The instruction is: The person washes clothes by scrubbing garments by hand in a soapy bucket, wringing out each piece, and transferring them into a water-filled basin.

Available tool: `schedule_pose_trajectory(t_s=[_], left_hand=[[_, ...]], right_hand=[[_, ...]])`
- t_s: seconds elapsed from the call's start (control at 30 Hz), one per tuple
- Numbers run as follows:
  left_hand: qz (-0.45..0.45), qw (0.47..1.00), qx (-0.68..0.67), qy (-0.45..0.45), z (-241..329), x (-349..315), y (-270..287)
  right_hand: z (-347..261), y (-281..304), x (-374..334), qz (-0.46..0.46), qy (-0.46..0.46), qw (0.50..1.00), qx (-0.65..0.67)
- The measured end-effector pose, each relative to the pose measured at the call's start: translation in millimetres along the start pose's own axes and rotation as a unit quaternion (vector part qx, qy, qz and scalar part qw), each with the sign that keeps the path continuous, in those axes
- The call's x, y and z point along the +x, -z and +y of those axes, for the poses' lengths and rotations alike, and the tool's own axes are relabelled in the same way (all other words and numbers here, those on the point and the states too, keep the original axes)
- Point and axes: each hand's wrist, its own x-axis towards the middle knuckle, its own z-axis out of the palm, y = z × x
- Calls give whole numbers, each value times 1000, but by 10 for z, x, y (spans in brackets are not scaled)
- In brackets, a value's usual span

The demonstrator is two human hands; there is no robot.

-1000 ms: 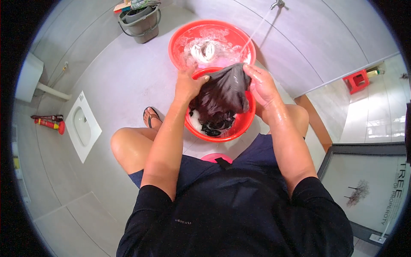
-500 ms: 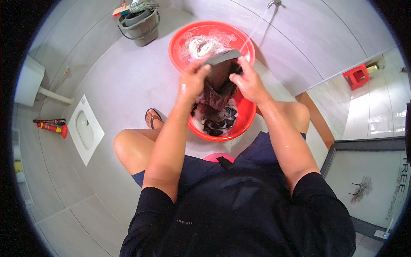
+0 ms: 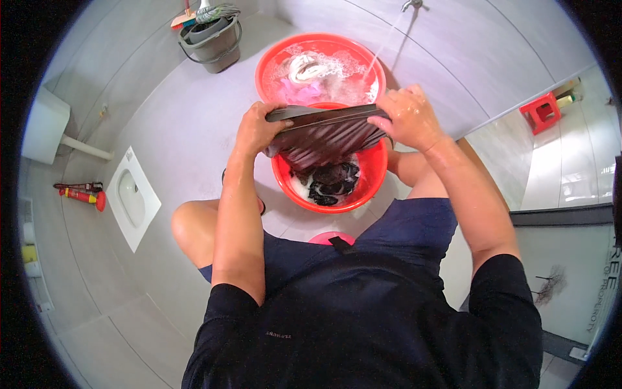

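A wet dark garment (image 3: pixel 317 139) with a wide grey band along its top is stretched sideways between my hands. My left hand (image 3: pixel 260 128) is closed on one end of the band, and my right hand (image 3: pixel 412 118) grips the other end. The cloth hangs in creases over the nearer red basin (image 3: pixel 374 181). In that basin lie soaked black clothes (image 3: pixel 334 183) with some suds. Behind it, a larger red basin (image 3: pixel 264 76) holds foamy water, a white cloth (image 3: pixel 306 68) and a pink cloth (image 3: pixel 300 92).
Water runs from a wall tap (image 3: pixel 412 6) into the far basin. A grey bucket (image 3: pixel 223 55) with a mop stands back left. A squat toilet (image 3: pixel 133 198) is set in the floor at left. A red stool (image 3: pixel 541 115) stands right; a pink seat (image 3: pixel 330 237) shows beneath me.
My hands have moved apart and pulled the garment's band from bunched to stretched wide. The cloth has come nearer, uncovering the pink cloth in the far basin.
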Motion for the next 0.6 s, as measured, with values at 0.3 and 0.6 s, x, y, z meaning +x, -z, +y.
schedule_pose_trajectory(t_s=[0.3,0.6], left_hand=[[246,965,-37,-87,431,-63,384],[-199,960,107,167,-42,-108,-319]], right_hand=[[81,829,82,-36,-36,993,-108],[206,-765,-300,-94,-275,911,291]])
